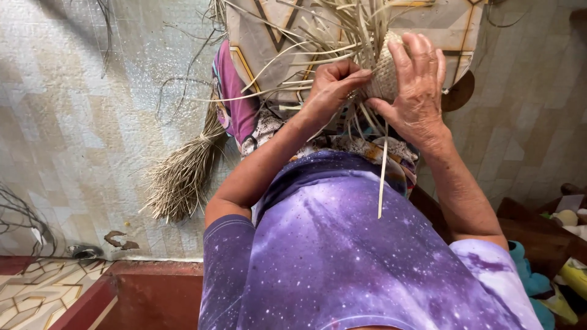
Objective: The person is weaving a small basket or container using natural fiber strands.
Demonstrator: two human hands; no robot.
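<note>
Right hand (419,85) cupping small woven basket (384,76) from outside, fingers spread over its wall. Left hand (330,85) pinching pale straw strips (287,91) tight at basket's edge (loose ends fanning out everywhere). Basket sitting above lap, against patterned cloth (244,104). Dried fibre bundle (183,174) lying on floor, left.

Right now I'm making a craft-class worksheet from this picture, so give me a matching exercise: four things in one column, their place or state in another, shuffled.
Things:
1. left hand
2. right hand
3. small pale woven straw basket
4. tied bundle of dry straw

Places or states:
A. lying on the floor mat
B. fingers spread over the weave
C. pinching loose strands
D. held between both hands

Pairs: 1-C, 2-B, 3-D, 4-A
</note>
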